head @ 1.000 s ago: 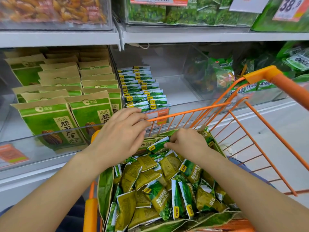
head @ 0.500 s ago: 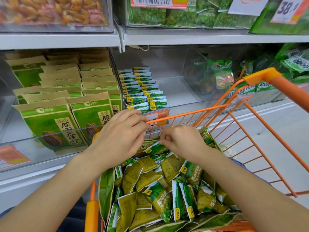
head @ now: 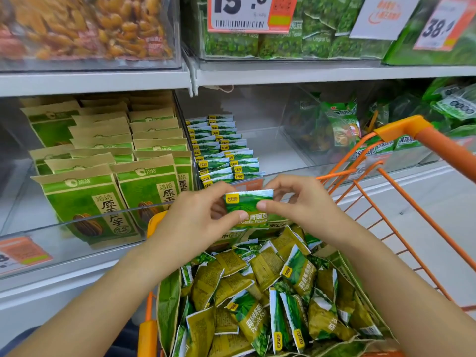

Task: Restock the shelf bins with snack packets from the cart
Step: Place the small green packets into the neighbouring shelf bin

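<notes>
In the middle of the frame, the left hand (head: 198,217) and the right hand (head: 304,202) both pinch one small green snack packet (head: 248,206), held up above the orange cart (head: 401,191). Many more packets (head: 257,300) lie piled in the cart below. Behind the hands, a clear shelf bin (head: 278,150) holds neat rows of the same packets.

Upper shelf price tag (head: 240,12) reads "15"; tag at right (head: 438,28) reads "38", remaining digits cut off. Held packet (head: 248,211) shows "Garlic Flavor". Cart packet (head: 251,318), blurred, possibly the same flavor text.
</notes>
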